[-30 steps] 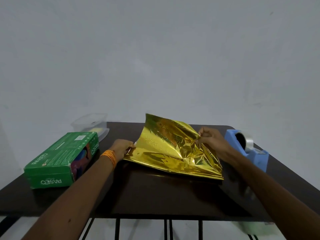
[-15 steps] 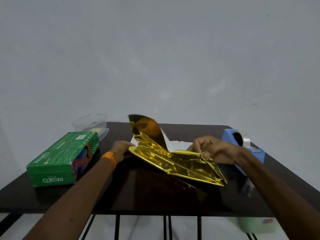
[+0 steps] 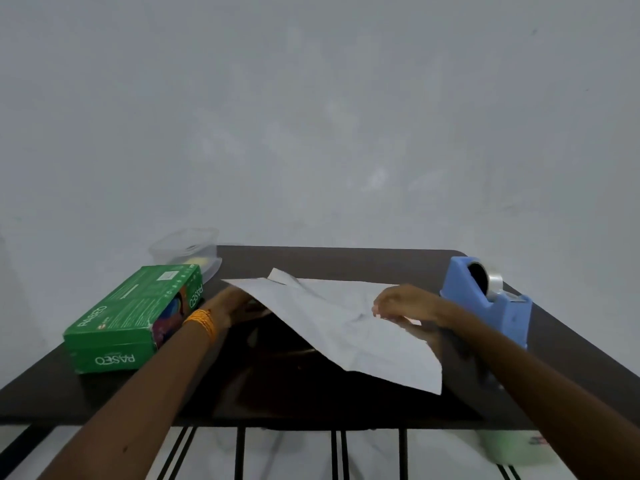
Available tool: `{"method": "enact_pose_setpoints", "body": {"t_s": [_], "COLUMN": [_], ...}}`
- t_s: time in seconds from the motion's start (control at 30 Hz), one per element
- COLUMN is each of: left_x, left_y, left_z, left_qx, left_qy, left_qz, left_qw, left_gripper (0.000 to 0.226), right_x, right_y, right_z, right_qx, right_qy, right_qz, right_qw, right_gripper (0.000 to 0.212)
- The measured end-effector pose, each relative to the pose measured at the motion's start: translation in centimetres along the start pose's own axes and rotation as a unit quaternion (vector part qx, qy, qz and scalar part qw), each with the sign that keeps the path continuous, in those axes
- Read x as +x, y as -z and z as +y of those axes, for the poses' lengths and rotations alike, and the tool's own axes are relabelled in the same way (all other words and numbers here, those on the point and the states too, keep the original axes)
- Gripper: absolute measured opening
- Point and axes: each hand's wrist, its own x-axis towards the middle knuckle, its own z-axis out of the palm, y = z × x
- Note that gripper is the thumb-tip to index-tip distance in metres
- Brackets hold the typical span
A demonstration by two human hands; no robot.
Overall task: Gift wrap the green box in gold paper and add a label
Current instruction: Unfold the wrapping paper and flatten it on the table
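Paper: thin creased sheet of wrapping paper lies across the middle of the dark tabletop with its white backing up. The far left corner is folded over and the left side lifts off the surface. No gold shows. The gold face is presumably underneath, which suits wrapping, since the box sits on the backing.
Left hand: left hand, with an orange band at the wrist, reaches in at the sheet's raised left edge. Its fingers run under the paper, so I cannot tell whether they pinch it or only prop it.
Right hand: right hand rests over the sheet's right part, likely to steady it. Its fingers are bent down onto the paper, too blurred to tell a pinch from a press.
Box: green rectangular cardboard box lies on its broad side at the left, just beside the left wrist. It is off the sheet and neither hand touches it.
Tape: blue plastic tape dispenser stands at the right, just beyond the right forearm, handy for sealing.
Tub: clear plastic tub sits behind the box. Its contents are unclear.
Stage: sheet being laid out, with the box not yet placed.
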Motion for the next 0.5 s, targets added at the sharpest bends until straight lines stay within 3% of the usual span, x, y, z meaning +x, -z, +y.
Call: {"method": "enact_pose_setpoints", "body": {"t_s": [0.1,0.3,0.4,0.5], "left_x": [0.2,0.7,1.7,2.4], "left_y": [1.2,0.9,1.0,0.5], "left_z": [0.3,0.4,0.2,0.2], "left_qx": [0.056,0.139,0.189,0.193], "left_qy": [-0.002,-0.042,-0.07,-0.086], "left_qz": [-0.015,-0.052,-0.024,-0.013], "left_qw": [0.998,0.988,0.979,0.977], "left_gripper": [0.02,0.035,0.047,0.054], "right_x": [0.8,2.4,3.3,4.3], "right_y": [-1.4,-1.4,-0.4,0.0], "right_z": [0.3,0.7,1.0,0.9], "right_qx": [-0.117,-0.138,-0.133,-0.166], "right_qy": [0.008,0.012,0.024,0.009], "right_qz": [-0.007,-0.053,-0.077,-0.114], "right_qw": [0.993,0.989,0.988,0.979], "right_gripper": [0.04,0.02,0.041,0.035]}}
